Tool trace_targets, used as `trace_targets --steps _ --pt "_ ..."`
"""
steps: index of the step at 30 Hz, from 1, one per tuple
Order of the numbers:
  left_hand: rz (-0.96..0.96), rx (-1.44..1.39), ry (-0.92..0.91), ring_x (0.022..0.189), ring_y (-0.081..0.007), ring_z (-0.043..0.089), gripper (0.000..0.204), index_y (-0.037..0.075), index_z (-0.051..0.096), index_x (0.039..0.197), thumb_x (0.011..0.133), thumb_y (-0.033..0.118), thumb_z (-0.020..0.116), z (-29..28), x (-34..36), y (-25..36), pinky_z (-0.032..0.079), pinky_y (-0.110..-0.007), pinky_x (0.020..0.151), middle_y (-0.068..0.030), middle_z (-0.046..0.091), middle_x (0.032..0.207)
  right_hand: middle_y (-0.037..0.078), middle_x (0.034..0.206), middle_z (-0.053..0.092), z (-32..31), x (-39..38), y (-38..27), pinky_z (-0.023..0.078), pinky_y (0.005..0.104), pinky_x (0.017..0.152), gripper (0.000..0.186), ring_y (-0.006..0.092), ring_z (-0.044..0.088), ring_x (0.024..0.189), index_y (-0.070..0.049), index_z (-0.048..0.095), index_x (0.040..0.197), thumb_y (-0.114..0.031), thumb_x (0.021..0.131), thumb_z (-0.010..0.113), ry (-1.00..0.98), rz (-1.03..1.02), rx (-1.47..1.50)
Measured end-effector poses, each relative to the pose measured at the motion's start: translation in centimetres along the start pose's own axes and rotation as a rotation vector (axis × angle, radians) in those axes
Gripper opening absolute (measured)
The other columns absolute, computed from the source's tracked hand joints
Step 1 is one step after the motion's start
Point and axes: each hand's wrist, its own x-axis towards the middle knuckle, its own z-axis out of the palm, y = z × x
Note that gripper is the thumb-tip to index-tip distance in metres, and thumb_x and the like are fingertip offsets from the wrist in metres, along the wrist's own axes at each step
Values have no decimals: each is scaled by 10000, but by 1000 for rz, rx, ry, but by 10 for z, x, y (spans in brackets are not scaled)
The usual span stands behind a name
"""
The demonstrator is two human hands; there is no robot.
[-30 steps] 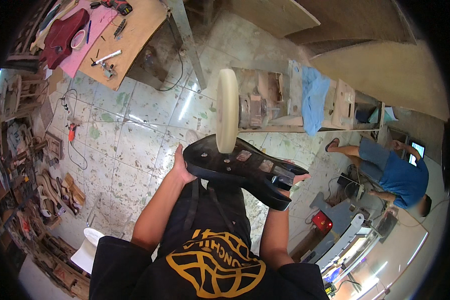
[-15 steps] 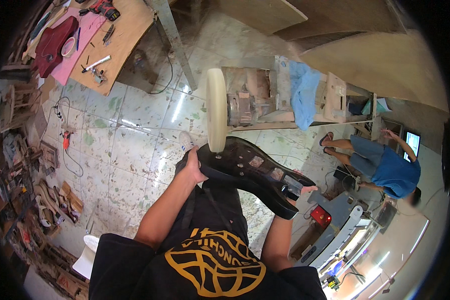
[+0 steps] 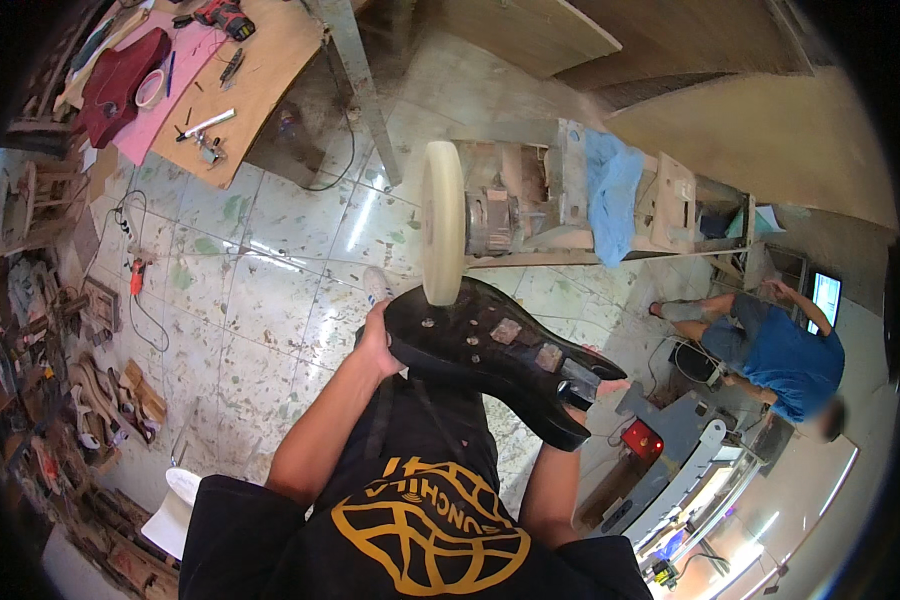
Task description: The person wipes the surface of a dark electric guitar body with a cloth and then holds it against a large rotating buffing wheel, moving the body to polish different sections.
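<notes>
Because the black body [image 3: 450,350] looked thick and solid, it probably handled as stiff and fairly heavy, its gloss slippery and easily scratched. It was up off the floor [image 3: 260,360], its broad end at the lower edge of the wheel [image 3: 443,220]; whether the two touched was hard to tell. Its rims seemed the safest holds: the left hand [image 3: 378,340] gripped the broad end's side, and the right hand [image 3: 612,386] clasped the horned end from beneath. The fingers pinched the black body, though most were hidden, so their spread could not be told.

Counted, there were one machine [image 3: 573,175] with one wheel, one counter [image 3: 260,80], one person in blue [image 3: 795,355], one black body, one red body [image 3: 120,90] near the counter's left edge, one blue cloth [image 3: 612,190] over the machine, one drill [image 3: 222,15] by the counter's far edge, and two square pockets [image 3: 505,331] in the black body.
</notes>
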Motion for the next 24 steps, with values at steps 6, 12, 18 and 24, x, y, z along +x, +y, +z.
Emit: trace_targets --steps 6,12,18,24 --pt "84 -21 71 1232 -356 467 669 40 426 1356 936 522 229 -9 -43 15 324 -503 1067 -191 460 1368 220 987 622 14 -16 45 444 582 896 1028 402 578 960 -18 584 1032 -927 633 318 66 124 59" --pt "158 6 124 1199 -348 497 672 33 450 1330 929 538 263 -25 -73 28 362 -490 1041 -187 488 1339 221 1003 620 39 -39 73 439 578 905 1035 401 575 968 -14 587 1030 -928 636 305 42 186 48" --pt "262 12 194 1147 -338 532 642 32 470 1304 928 527 310 -28 -103 35 404 -469 1011 -182 522 1298 223 1019 617 53 -62 92 433 574 914 1043 401 571 977 -10 591 1028 -929 638 293 27 248 58" --pt "350 24 158 1149 -320 533 664 30 454 1322 926 546 318 -47 -121 43 409 -447 1008 -177 526 1295 224 1035 614 70 -69 111 428 571 924 1050 400 567 985 -6 594 1026 -931 641 280 -1 284 77"
